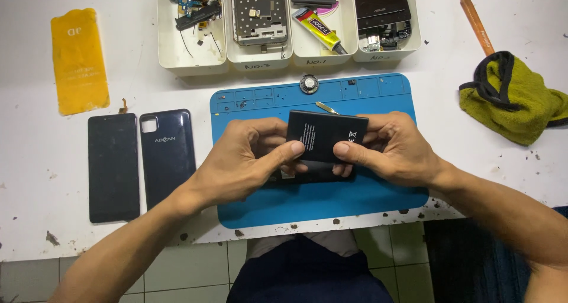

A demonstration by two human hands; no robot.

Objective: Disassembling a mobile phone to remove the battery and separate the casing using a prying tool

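The left hand (245,161) and right hand (390,149) pinch 1 black phone battery (325,135) over the blue mat (331,199). Gentle, even thumbs seem best; a phone body maybe lies underneath.

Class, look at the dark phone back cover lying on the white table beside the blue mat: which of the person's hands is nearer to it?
Left. The left hand is just right of the back cover, gripping the black battery. The right hand holds the battery's far side, further away.
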